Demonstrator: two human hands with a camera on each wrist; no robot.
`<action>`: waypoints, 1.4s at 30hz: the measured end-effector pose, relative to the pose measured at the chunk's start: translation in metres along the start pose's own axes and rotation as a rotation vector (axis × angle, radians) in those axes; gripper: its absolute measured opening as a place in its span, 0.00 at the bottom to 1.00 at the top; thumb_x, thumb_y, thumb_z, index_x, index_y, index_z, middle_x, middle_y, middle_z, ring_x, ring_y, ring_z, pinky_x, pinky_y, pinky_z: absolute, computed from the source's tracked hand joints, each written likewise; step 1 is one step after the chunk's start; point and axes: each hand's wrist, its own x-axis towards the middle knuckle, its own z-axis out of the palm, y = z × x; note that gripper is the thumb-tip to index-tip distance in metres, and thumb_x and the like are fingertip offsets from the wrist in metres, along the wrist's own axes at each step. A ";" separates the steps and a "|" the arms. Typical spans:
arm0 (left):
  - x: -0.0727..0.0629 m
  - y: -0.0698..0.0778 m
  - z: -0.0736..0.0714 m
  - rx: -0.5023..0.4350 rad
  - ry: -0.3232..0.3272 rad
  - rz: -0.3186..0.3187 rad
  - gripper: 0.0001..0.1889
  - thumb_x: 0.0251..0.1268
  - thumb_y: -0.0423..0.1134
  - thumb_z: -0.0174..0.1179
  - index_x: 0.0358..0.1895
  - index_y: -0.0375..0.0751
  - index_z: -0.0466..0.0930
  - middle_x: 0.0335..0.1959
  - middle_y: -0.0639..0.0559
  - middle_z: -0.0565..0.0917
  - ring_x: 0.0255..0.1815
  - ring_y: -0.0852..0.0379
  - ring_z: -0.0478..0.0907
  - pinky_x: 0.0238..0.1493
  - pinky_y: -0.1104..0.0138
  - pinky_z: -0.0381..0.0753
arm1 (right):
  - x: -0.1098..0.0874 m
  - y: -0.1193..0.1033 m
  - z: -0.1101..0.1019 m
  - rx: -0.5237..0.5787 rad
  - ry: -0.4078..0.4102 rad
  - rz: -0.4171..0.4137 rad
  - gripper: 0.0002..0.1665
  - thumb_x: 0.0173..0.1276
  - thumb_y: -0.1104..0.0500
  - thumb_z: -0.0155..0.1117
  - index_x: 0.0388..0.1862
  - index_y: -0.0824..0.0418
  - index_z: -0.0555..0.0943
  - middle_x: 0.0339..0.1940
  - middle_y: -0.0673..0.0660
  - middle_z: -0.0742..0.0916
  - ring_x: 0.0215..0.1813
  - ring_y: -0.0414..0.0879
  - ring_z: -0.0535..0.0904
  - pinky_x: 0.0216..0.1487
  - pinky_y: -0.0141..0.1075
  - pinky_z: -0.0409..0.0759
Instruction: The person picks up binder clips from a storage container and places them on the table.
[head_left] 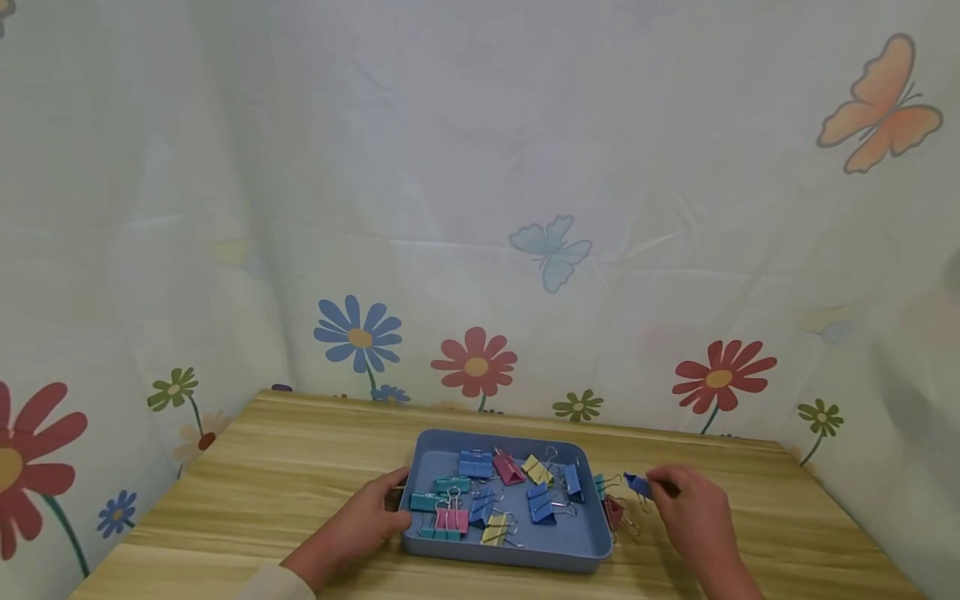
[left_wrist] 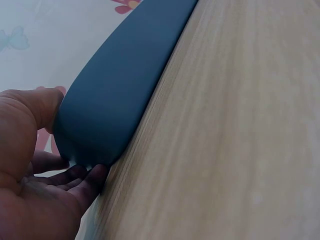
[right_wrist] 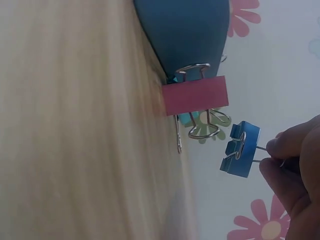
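My left hand (head_left: pixel 366 518) grips the left end of a blue plastic tray (head_left: pixel 517 556). In the left wrist view the thumb lies at the tray's (left_wrist: pixel 107 85) upper edge and the fingertips are against its lower edge. My right hand (head_left: pixel 693 517), right of the tray, pinches a blue binder clip (right_wrist: pixel 242 150) by its wire handle between thumb and finger. That clip is held off the table. A red binder clip (right_wrist: pixel 196 96) and a teal binder clip (head_left: pixel 598 486), partly hidden, are by the tray's right wall, outside it.
Inside the tray lie several binder clips: blue ones (head_left: pixel 542 504), yellow ones (head_left: pixel 495 530), pink ones (head_left: pixel 507 467) and teal ones (head_left: pixel 442 533). The tray stands on a wood-grain table (head_left: pixel 300 450). Behind hangs a white curtain (head_left: pixel 420 167) with flowers and butterflies.
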 end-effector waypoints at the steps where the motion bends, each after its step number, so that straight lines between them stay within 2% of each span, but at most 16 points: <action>1: 0.000 0.000 0.000 -0.002 -0.002 0.000 0.43 0.50 0.29 0.57 0.73 0.26 0.52 0.70 0.32 0.66 0.67 0.43 0.68 0.57 0.61 0.72 | 0.000 0.001 0.001 -0.006 -0.012 0.013 0.06 0.60 0.65 0.67 0.36 0.64 0.87 0.40 0.63 0.88 0.43 0.56 0.84 0.42 0.49 0.82; 6: -0.001 0.001 0.000 0.001 0.005 -0.002 0.43 0.50 0.29 0.58 0.73 0.25 0.53 0.70 0.32 0.66 0.67 0.43 0.68 0.60 0.58 0.71 | 0.000 0.002 0.005 -0.038 -0.065 0.045 0.07 0.60 0.65 0.67 0.37 0.65 0.87 0.39 0.63 0.88 0.44 0.57 0.84 0.44 0.51 0.81; 13: -0.001 0.001 -0.001 0.009 0.006 -0.013 0.43 0.51 0.29 0.58 0.73 0.26 0.52 0.70 0.33 0.66 0.66 0.45 0.68 0.61 0.56 0.71 | 0.002 0.004 0.005 -0.053 -0.173 0.001 0.06 0.58 0.66 0.68 0.35 0.63 0.88 0.37 0.60 0.88 0.42 0.55 0.84 0.42 0.50 0.81; 23: 0.000 0.000 0.000 0.019 0.011 -0.005 0.43 0.50 0.30 0.58 0.73 0.26 0.53 0.69 0.33 0.67 0.66 0.45 0.68 0.61 0.55 0.70 | 0.001 0.006 0.009 -0.047 -0.236 -0.057 0.05 0.56 0.67 0.68 0.31 0.60 0.87 0.35 0.57 0.89 0.41 0.53 0.84 0.44 0.50 0.80; 32: -0.001 0.000 0.001 0.002 0.024 0.002 0.42 0.49 0.28 0.58 0.73 0.25 0.54 0.69 0.32 0.67 0.66 0.43 0.68 0.61 0.54 0.70 | 0.001 0.001 0.010 -0.072 -0.314 -0.042 0.05 0.56 0.67 0.69 0.30 0.58 0.87 0.34 0.54 0.88 0.39 0.48 0.83 0.43 0.48 0.81; 39: -0.002 0.001 0.001 -0.003 0.026 0.002 0.42 0.49 0.27 0.58 0.73 0.26 0.54 0.69 0.32 0.67 0.66 0.43 0.68 0.60 0.55 0.70 | 0.001 0.000 0.010 -0.075 -0.314 -0.059 0.05 0.56 0.67 0.69 0.30 0.59 0.87 0.34 0.54 0.88 0.40 0.49 0.84 0.43 0.48 0.81; 42: -0.002 0.002 0.001 0.001 0.029 0.002 0.42 0.49 0.27 0.58 0.73 0.26 0.54 0.69 0.32 0.67 0.66 0.43 0.68 0.60 0.55 0.70 | 0.001 0.000 0.011 -0.076 -0.324 -0.040 0.05 0.56 0.67 0.69 0.30 0.59 0.87 0.33 0.53 0.88 0.38 0.48 0.83 0.43 0.48 0.81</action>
